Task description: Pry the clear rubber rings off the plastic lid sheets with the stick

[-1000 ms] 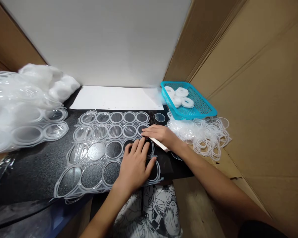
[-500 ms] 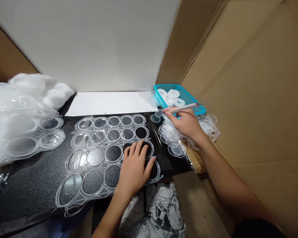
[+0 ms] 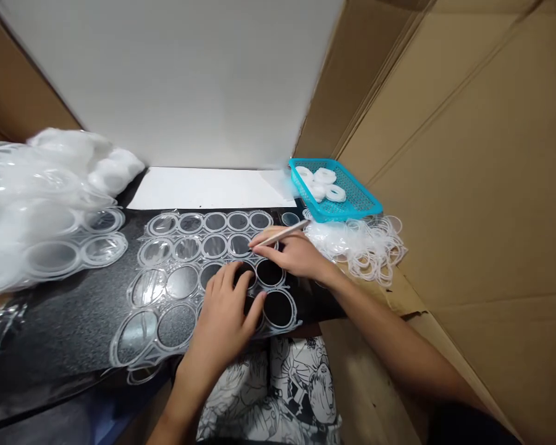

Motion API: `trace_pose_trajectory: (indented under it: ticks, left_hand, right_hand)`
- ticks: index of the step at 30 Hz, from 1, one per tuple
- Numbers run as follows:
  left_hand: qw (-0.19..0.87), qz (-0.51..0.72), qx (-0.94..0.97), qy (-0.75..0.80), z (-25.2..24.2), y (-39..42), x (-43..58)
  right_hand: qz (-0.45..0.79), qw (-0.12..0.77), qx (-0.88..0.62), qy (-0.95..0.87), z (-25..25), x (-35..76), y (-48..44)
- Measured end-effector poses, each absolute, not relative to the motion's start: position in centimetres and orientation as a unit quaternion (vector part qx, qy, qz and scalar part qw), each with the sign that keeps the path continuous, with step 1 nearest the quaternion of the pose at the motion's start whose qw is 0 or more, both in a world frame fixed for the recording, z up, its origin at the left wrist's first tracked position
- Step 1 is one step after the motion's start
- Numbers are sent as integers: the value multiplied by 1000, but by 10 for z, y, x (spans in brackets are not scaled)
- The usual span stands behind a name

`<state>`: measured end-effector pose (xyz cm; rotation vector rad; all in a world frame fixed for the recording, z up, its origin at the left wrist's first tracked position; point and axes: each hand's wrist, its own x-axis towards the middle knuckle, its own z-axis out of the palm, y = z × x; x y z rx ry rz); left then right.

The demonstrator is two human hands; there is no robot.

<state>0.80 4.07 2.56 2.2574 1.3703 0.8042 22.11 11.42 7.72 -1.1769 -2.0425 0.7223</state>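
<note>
A clear plastic sheet of joined rings (image 3: 181, 281) lies flat on the black speckled tabletop, its circles set in rows. My left hand (image 3: 227, 306) rests on the sheet's lower right part, fingers spread and slightly bent, holding nothing. In my right hand (image 3: 294, 250) is a slim, pale pen-like tool (image 3: 282, 233), gripped like a pencil. Its lower end points at a circle in the second row from the back; whether the tip touches the film cannot be made out. The tool's other end slants up to the right.
A turquoise basket (image 3: 347, 210) with several white rings (image 3: 325, 176) stands at the back right. Thin clear rings and discs (image 3: 370, 250) heap in front of it. More ring sheets and white bundles (image 3: 65, 179) pile up at left. Cardboard walls (image 3: 482, 185) enclose the right side.
My right hand has moved left with the pen-like tool, from over the loose discs beside the basket to the sheet. My left hand has shifted slightly left across the sheet.
</note>
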Motion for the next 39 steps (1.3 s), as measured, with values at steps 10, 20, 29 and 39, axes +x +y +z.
trace_pose_trajectory:
  ticks: [10, 20, 29, 39]
  left_hand:
    - [61, 183, 819, 541, -2, 47, 1]
    - [49, 162, 818, 550, 1, 48, 4]
    - [71, 162, 831, 527, 3, 57, 14]
    - [80, 175, 830, 524, -1, 59, 8]
  right_hand:
    - [377, 302, -400, -779, 14, 190, 167]
    - [351, 308, -389, -794, 11, 190, 166]
    - [243, 286, -320, -870, 6, 194, 161]
    - [39, 255, -384, -887, 12, 185, 183]
